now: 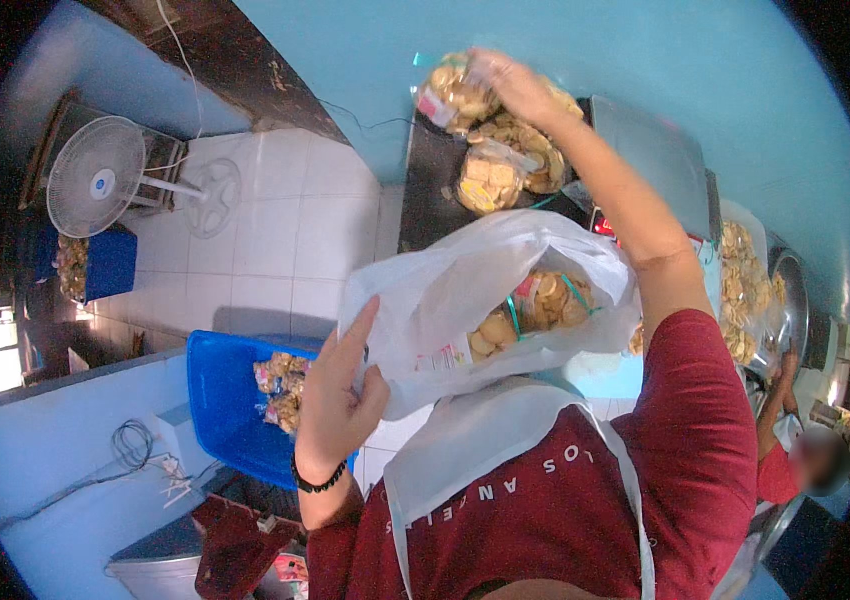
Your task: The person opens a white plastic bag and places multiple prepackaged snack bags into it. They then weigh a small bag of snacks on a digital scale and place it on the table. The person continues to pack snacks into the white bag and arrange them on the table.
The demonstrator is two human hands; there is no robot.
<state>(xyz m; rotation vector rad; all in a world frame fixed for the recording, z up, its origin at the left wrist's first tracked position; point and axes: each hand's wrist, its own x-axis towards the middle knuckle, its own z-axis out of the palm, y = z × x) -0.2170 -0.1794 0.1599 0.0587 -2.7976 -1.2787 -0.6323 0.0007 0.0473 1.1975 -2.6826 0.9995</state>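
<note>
My left hand (342,405), wearing a black beaded bracelet, holds the near left side of a large white plastic bag (455,277). The bag's mouth gapes upward. Inside it lie clear packets of round biscuits (545,300) tied with green strips. Across the bag, my right hand (511,82) reaches to the far end of a dark table and grips the top of a clear biscuit packet (451,97), slightly blurred. Beside that packet rest another packet of round biscuits (522,146) and one with square crackers (491,176) showing a yellow label.
A scale (650,150) with a red display stands right of the packets. Farther right are a big biscuit bag (741,292), a metal basin (792,300) and a person in red (777,469). At left, a blue bin (226,405) holds packets; a white fan (99,180) stands beyond.
</note>
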